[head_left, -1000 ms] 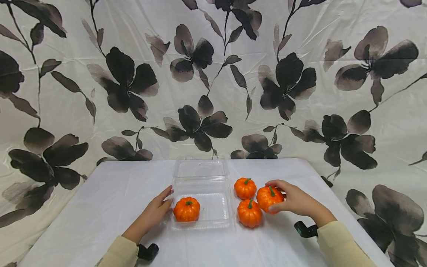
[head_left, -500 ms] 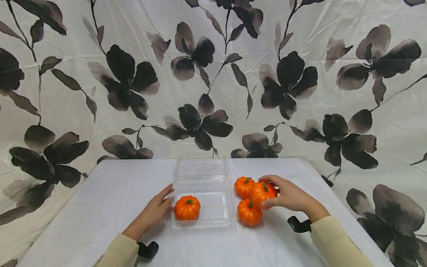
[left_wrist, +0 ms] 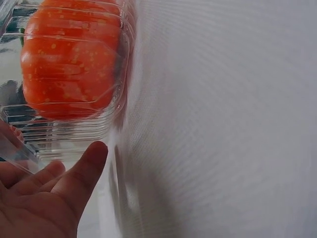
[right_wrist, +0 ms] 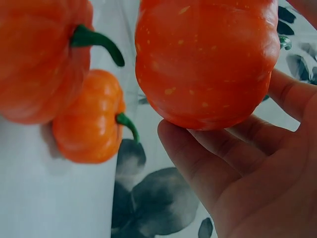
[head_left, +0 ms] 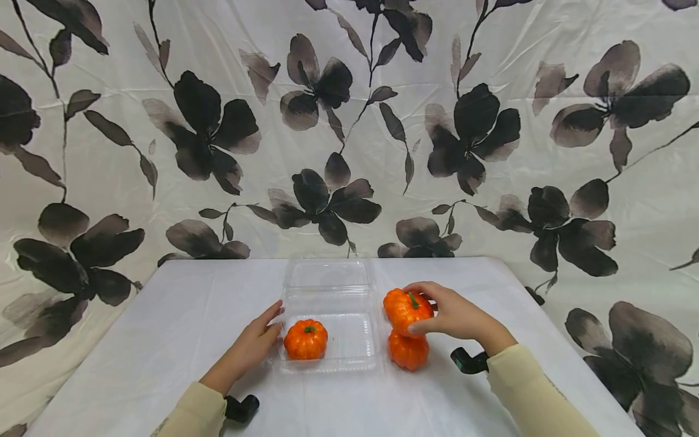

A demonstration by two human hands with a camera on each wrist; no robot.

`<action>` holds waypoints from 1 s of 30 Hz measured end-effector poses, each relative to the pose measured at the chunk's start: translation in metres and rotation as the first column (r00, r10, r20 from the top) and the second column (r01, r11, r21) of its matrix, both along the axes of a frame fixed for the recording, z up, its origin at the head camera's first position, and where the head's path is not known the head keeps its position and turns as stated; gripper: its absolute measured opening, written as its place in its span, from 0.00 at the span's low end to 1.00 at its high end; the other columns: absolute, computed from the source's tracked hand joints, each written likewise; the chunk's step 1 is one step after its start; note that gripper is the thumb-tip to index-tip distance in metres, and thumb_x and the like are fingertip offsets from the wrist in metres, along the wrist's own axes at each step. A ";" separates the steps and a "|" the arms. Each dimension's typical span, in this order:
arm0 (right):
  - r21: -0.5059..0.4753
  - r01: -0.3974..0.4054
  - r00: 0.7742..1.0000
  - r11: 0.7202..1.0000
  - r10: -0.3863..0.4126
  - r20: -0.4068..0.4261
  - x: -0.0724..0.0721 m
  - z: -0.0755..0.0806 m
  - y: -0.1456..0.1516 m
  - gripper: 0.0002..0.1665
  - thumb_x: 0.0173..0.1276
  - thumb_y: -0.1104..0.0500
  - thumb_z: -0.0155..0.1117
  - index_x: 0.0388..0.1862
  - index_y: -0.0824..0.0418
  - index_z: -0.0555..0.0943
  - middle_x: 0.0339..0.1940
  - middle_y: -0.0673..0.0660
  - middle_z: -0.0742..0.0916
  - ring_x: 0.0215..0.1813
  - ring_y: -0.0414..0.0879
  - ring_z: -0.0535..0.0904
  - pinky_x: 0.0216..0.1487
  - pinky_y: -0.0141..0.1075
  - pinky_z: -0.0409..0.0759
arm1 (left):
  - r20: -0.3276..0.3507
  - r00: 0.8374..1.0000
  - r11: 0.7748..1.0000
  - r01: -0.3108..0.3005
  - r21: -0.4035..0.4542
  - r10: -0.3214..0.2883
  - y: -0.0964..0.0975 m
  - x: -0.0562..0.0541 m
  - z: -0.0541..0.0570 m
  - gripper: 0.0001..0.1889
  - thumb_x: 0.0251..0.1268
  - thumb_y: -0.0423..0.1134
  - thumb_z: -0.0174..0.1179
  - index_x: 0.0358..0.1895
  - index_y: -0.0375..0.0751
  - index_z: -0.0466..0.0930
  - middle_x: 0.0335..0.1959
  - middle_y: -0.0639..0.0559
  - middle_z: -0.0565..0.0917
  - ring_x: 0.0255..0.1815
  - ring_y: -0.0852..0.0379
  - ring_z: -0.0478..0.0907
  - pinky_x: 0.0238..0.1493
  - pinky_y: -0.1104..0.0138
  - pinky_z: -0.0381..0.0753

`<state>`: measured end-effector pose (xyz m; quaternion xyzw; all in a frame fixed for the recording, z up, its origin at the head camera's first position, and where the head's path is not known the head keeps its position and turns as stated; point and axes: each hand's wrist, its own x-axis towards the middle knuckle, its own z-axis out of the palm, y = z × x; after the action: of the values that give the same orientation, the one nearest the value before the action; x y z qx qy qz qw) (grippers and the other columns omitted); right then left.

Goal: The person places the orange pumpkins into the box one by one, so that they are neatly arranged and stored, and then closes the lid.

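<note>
My right hand (head_left: 459,312) holds a small orange pumpkin (head_left: 411,312) with a green stem, thumb on the near side and fingers over the far side. In the head view it overlaps a second pumpkin (head_left: 389,298) behind, mostly hidden, and a third pumpkin (head_left: 408,354) in front. The right wrist view shows the held pumpkin (right_wrist: 208,64) raised beside the other two. My left hand (head_left: 255,340) rests at the left side of a clear plastic clamshell container (head_left: 349,340), fingers extended along its wall. One pumpkin (head_left: 306,341) sits in the container's left half.
The container's clear lid (head_left: 327,276) lies folded back, away from me. A white cloth covers the table (head_left: 213,297). Behind the table hangs a floral curtain (head_left: 393,158). Black wrist cameras (head_left: 243,409) stick out under both forearms.
My right hand has carried its pumpkin left and slightly away from me, up over the other two loose pumpkins. My left hand has stayed at the container's side.
</note>
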<state>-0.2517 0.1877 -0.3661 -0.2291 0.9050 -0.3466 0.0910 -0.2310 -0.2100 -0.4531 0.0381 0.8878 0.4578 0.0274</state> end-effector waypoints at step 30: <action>0.014 -0.082 0.997 0.997 0.082 -0.008 -0.006 -0.007 -0.045 0.40 0.52 0.41 0.74 0.64 0.43 0.71 0.56 0.45 0.79 0.55 0.44 0.74 0.54 0.40 0.78 | 0.010 1.000 1.000 -0.025 0.009 0.024 0.001 -0.002 -0.003 0.31 0.75 0.40 0.45 0.77 0.43 0.50 0.73 0.39 0.64 0.52 0.51 0.79 0.57 0.55 0.81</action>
<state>-0.2572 0.1429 -0.3733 -0.2668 0.8976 -0.3356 0.1027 -0.2329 -0.2085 -0.4559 0.0250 0.8859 0.4625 0.0262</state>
